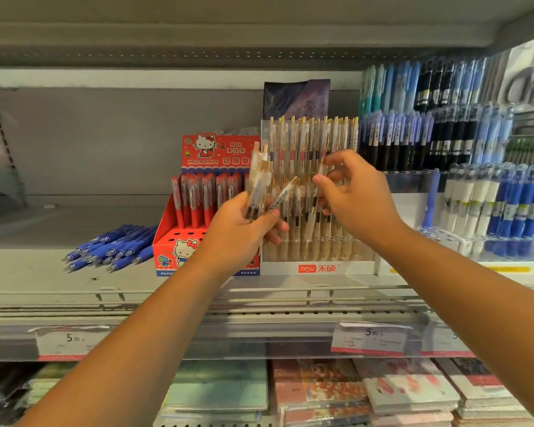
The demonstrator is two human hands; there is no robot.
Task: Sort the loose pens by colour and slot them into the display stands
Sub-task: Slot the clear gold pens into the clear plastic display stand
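Head view: the left hand (244, 229) grips a bunch of clear pens (256, 186), gold clips up, in front of the place where the red stand (167, 241) meets the white stand (318, 268). Just right of it, the right hand (355, 195) pinches a single pen (314, 198) between thumb and curled fingers, before the white stand's filled rows. Loose blue pens (111, 248) lie heaped on the shelf (28, 272), left of the red stand.
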